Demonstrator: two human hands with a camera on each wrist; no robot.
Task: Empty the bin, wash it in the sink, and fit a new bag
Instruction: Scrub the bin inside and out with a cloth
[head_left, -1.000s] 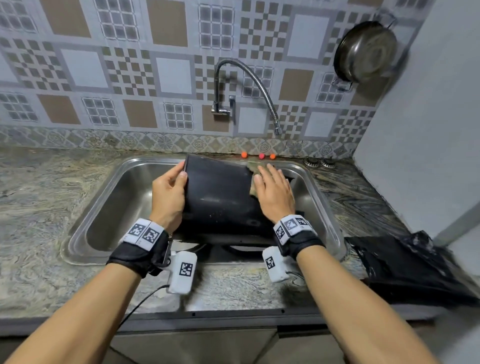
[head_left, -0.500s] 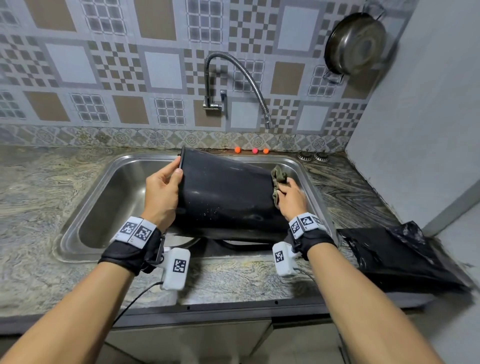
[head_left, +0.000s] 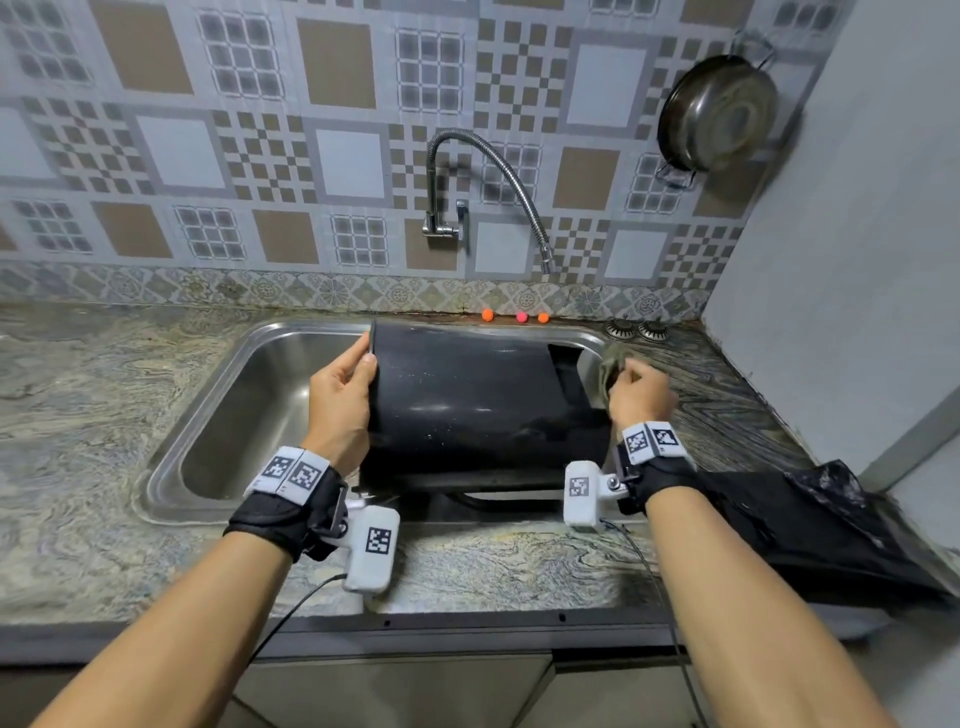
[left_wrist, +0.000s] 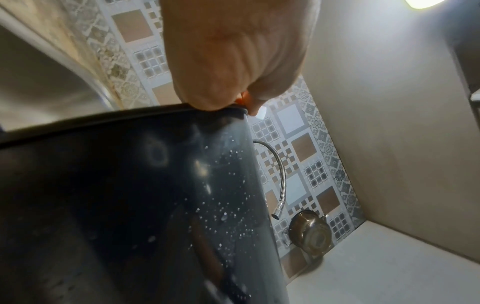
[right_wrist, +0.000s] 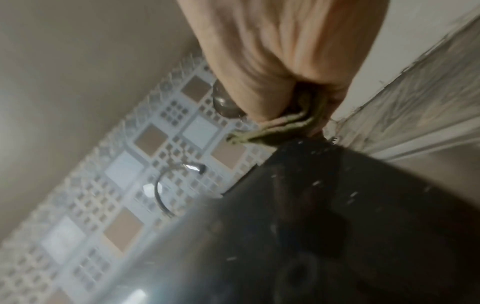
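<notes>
The black bin is laid on its side across the right half of the steel sink, its rim turned to the left and its base to the right, and nothing can be seen inside it from the views given; the emptying is therefore judged to be done. The left hand is set at the rim, and in the left wrist view its fingers are curled over the rim edge, so that the bin is gripped and steadied. The right hand is held at the base end, just beside the bin, with its fingers closed round a folded olive-green cloth, which is pinched against the palm and lies at the bin's dark wall. Fine droplets are seen scattered over the glossy side of the bin in both wrist views, so the washing is judged to be under way, at the wiping of the outer surface near the base. No water is seen running from the flexible tap above the far edge of the sink. A crumpled black plastic bag is seen on the table at the near right, well apart from the bin; whether it is the old bag or the new one cannot be told. What is left, by this reading, is the rest of the wash, a rinse perhaps, the standing of the bin upright, and the fitting of a fresh bag, which is not yet begun.
</notes>
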